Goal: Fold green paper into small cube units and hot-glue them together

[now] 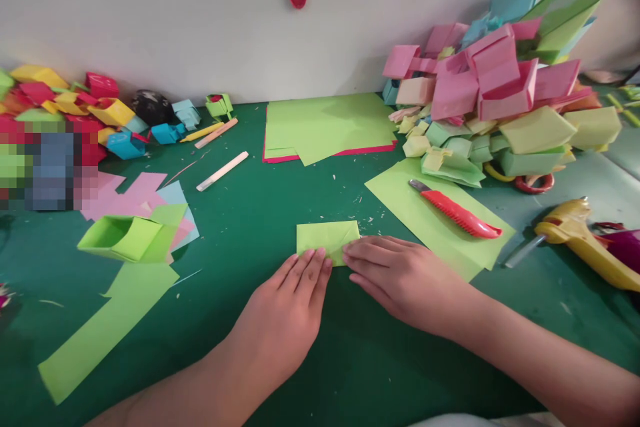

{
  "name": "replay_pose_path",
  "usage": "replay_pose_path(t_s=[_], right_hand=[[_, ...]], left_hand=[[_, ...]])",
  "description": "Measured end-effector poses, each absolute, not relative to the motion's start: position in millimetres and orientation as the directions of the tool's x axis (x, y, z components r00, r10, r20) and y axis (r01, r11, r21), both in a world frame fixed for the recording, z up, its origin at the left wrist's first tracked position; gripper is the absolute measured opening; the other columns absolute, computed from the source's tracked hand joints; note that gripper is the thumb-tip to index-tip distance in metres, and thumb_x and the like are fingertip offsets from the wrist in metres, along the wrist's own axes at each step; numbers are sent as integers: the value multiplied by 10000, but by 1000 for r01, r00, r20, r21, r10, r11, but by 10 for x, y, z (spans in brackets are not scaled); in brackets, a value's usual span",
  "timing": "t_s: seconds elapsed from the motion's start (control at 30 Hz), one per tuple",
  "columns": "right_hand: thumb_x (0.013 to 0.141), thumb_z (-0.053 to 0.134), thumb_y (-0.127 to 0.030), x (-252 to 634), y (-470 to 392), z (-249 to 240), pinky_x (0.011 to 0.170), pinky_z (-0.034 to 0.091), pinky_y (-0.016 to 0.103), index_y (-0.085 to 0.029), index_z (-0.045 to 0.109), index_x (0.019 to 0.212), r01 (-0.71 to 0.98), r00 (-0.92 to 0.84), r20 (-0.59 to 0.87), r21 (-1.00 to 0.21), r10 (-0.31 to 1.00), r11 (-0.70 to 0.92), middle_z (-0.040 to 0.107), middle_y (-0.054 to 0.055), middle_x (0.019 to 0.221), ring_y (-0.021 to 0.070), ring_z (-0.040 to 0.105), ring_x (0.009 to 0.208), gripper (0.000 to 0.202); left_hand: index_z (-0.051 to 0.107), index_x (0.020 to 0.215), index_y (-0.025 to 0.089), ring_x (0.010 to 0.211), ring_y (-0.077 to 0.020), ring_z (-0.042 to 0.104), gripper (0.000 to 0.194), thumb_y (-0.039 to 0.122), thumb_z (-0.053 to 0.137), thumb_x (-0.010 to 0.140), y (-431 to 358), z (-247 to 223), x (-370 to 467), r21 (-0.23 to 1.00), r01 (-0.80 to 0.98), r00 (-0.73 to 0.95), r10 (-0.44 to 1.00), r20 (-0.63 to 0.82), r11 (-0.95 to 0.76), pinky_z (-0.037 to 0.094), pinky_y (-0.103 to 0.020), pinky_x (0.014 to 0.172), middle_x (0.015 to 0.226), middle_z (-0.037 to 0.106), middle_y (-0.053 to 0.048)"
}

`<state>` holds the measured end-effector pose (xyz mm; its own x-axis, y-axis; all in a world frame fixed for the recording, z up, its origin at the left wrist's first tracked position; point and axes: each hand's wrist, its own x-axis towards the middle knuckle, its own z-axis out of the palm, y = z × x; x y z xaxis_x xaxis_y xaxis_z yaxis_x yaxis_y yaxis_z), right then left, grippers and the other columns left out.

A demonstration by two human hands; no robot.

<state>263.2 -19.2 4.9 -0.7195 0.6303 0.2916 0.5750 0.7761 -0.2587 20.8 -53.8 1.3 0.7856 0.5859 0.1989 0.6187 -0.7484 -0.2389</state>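
A small folded piece of light green paper lies on the green table in front of me. My left hand rests its outstretched fingertips on the paper's lower edge, palm down. From the right, my right hand presses straight fingers on the paper's right end, its thumb apart below. Neither hand is wrapped round anything. Right of the paper, a red utility knife lies on a larger green sheet. On the left stand an open green paper box and a long green strip.
Stacked green sheets lie against the wall. Folded pink, yellow and green paper boxes heap at the back right, above a yellow glue gun. Colourful paper pieces pile at the left. A pale stick lies left of centre.
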Motion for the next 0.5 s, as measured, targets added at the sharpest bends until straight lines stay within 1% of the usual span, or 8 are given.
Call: replay_pose_path(t_s=[0.1, 0.23, 0.3, 0.4, 0.5], right_hand=[[1053, 484, -211, 2643, -166, 29, 900, 638, 450, -128, 699, 1205, 562, -723, 301, -267, 622, 783, 760, 112, 1170, 266, 729, 1069, 276], [1053, 486, -213, 2658, -152, 23, 911, 634, 448, -144, 704, 1209, 555, -727, 302, -270, 616, 787, 761, 106, 1179, 260, 725, 1077, 277], [1053, 492, -230, 2658, -153, 42, 921, 629, 453, -156, 715, 1196, 551, -731, 305, -263, 611, 791, 762, 108, 1171, 259, 723, 1072, 276], [1049, 511, -299, 2643, -159, 80, 923, 619, 488, -179, 729, 1210, 547, -746, 298, -234, 595, 804, 758, 117, 1167, 278, 720, 1054, 296], [1046, 517, -329, 2616, -166, 102, 904, 616, 508, -190, 728, 1239, 550, -756, 278, -223, 593, 805, 756, 125, 1153, 294, 716, 1041, 318]], left_hand=[[657, 1316, -2, 1243, -317, 679, 440, 176, 361, 1043, -546, 15, 231, -253, 628, 778, 594, 206, -736, 605, -429, 1003, 1374, 651, -217], [666, 1309, 8, 1231, -300, 688, 455, 185, 327, 1061, -541, 25, 241, -252, 631, 776, 592, 218, -734, 608, -412, 992, 1366, 662, -201], [658, 1323, 11, 1246, -302, 678, 479, 219, 309, 1070, -541, 38, 237, -224, 641, 767, 606, 209, -734, 601, -420, 1000, 1386, 649, -195], [635, 1356, 10, 1279, -307, 655, 523, 302, 299, 1080, -546, 68, 223, -164, 659, 751, 634, 182, -734, 584, -438, 1020, 1427, 618, -190], [608, 1395, 31, 1319, -311, 624, 561, 378, 297, 1083, -549, 101, 202, -103, 671, 740, 656, 147, -734, 533, -481, 1079, 1466, 588, -176]])
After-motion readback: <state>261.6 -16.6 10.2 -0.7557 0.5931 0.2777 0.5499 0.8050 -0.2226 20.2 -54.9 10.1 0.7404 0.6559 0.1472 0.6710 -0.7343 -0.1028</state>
